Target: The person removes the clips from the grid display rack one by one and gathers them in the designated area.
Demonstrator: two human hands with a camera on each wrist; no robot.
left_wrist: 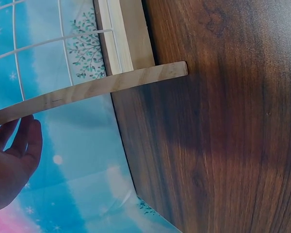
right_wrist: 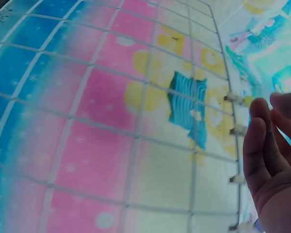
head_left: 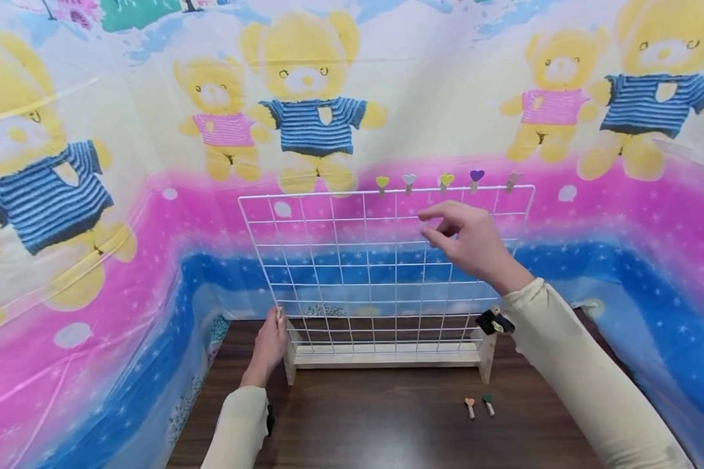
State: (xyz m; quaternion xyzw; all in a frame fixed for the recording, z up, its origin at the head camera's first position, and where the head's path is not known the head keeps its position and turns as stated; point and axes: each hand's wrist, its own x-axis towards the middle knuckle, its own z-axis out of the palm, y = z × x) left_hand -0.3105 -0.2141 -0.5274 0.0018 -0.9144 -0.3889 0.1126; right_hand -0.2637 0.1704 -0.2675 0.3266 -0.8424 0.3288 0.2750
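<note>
A white wire grid (head_left: 381,265) stands upright in a wooden stand (head_left: 387,359). My left hand (head_left: 268,342) grips the stand's left upright (left_wrist: 87,91) near its top; in the left wrist view the fingers (left_wrist: 33,141) meet its outer side and the thumb is out of sight. My right hand (head_left: 469,238) is raised in front of the grid's upper right part, its fingers bent, thumb and forefinger apart, holding nothing. Heart clothespins line the grid's top wire: yellow (head_left: 382,183), white (head_left: 409,181), another yellow (head_left: 446,180), purple (head_left: 476,177) and pink (head_left: 513,178).
An orange heart clothespin (head_left: 470,407) and a green heart clothespin (head_left: 489,404) lie on the dark wooden table (head_left: 375,417), front right of the stand. A bear-printed cloth (head_left: 211,215) hangs behind and along both sides.
</note>
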